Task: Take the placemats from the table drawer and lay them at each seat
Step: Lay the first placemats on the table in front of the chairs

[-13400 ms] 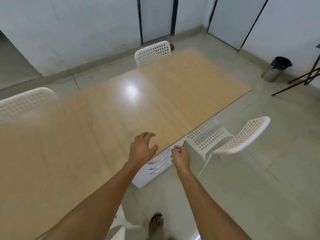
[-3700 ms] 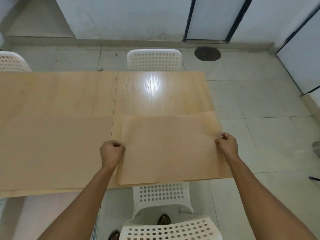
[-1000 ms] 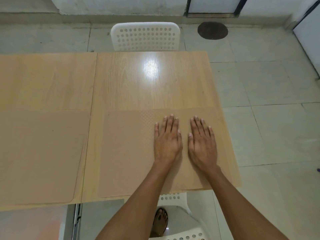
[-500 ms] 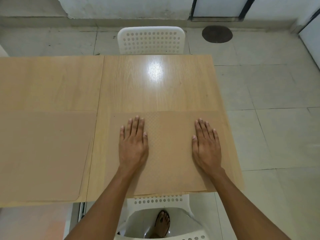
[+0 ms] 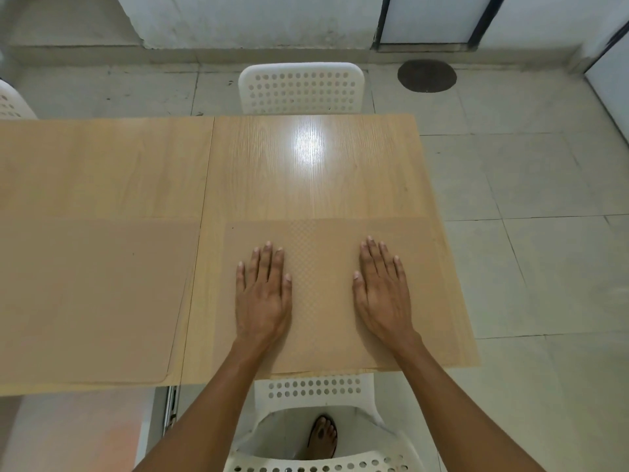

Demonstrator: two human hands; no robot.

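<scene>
A tan placemat [image 5: 323,301] lies flat on the near right part of the wooden table [image 5: 306,172], in front of a white chair. My left hand [image 5: 262,294] rests palm down on its left half, fingers straight. My right hand [image 5: 383,291] presses flat on its right half. Neither hand grips anything. A second tan placemat [image 5: 88,298] lies flat on the near left part of the table. The far half of the table is bare wood with a bright glare spot.
A white perforated chair [image 5: 301,88] stands at the far side, another white chair [image 5: 320,420] is tucked under the near edge below my arms, and a third chair's edge [image 5: 10,100] shows far left. A white drawer unit [image 5: 85,434] sits under the table's left. Tiled floor [image 5: 544,233] lies to the right.
My hands slid apart across the right placemat a second ago, then drew slightly closer together. The placemat stays flat where it was laid.
</scene>
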